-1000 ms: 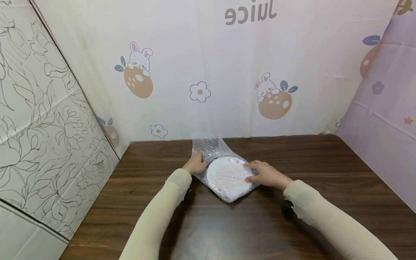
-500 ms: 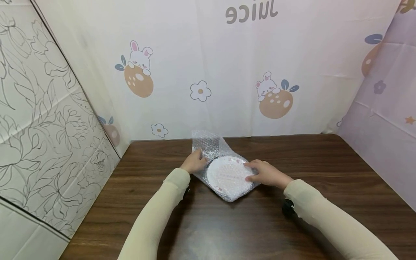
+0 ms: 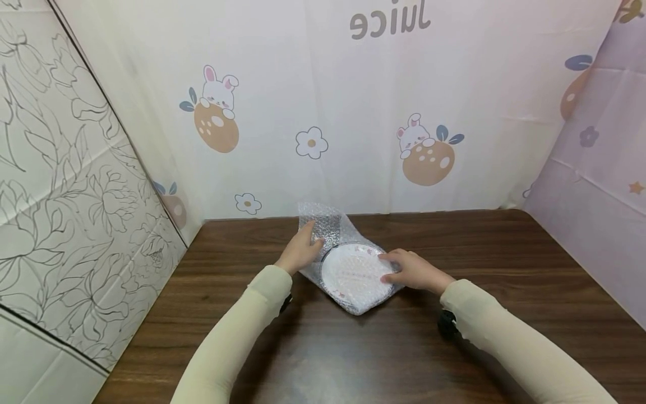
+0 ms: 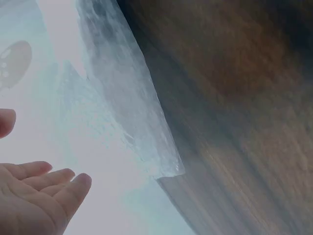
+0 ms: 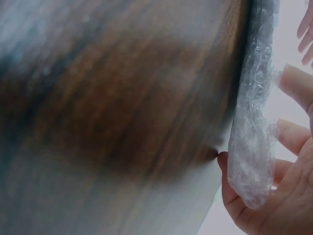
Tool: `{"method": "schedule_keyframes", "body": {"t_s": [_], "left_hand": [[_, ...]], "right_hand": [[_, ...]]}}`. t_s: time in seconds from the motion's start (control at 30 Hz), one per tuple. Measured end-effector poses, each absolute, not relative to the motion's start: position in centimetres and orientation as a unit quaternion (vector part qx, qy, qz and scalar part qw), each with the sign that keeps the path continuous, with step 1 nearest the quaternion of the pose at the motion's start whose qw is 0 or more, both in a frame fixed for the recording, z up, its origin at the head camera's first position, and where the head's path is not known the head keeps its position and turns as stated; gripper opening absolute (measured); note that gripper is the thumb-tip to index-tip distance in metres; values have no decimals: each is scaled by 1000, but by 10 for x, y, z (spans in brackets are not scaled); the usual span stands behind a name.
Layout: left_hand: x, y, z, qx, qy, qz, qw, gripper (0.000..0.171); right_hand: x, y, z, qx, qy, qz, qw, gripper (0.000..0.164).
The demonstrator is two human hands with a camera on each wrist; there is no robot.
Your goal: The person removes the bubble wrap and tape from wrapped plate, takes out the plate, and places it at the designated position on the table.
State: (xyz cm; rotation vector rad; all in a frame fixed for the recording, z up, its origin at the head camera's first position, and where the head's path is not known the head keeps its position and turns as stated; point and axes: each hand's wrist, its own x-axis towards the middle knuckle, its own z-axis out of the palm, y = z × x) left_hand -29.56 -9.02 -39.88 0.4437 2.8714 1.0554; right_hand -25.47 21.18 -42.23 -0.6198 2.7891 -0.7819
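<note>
Your right hand (image 3: 416, 272) gripped the right edge of the white plate (image 3: 353, 274), which lay inside bubble wrap (image 3: 328, 223) near the far side of the wood-grain bench (image 3: 323, 359). Your left hand (image 3: 299, 249) had fingers extended at the wrap's left flap; contact could not be determined.

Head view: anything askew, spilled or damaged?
Two oddities. The bubble wrap is lopsided: a flap juts out beyond the far-left side of the wrapped plate. Also, the "Juice" lettering on the backdrop reads mirror-reversed. No spill or breakage shows, though the wrap blurs the plate's surface.
</note>
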Motion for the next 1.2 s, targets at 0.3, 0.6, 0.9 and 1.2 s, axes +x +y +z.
{"method": "schedule_keyframes", "body": {"t_s": [0.3,0.6,0.9,1.2], "left_hand": [[-262,-86,-398,187,927,325,19,71],[-243,-73,-409,203,949,237,43,78],[-237,-69,-417,184,960,194,85,86],[-236,-69,-418,183,961,179,101,89]], "right_hand": [[-255,211,-422,-209,938,-261,91,65],[-256,212,-422,-214,936,-263,90,64],[-257,213,-422,-213,936,-263,93,64],[-259,213,-423,-217,937,-257,93,64]]}}
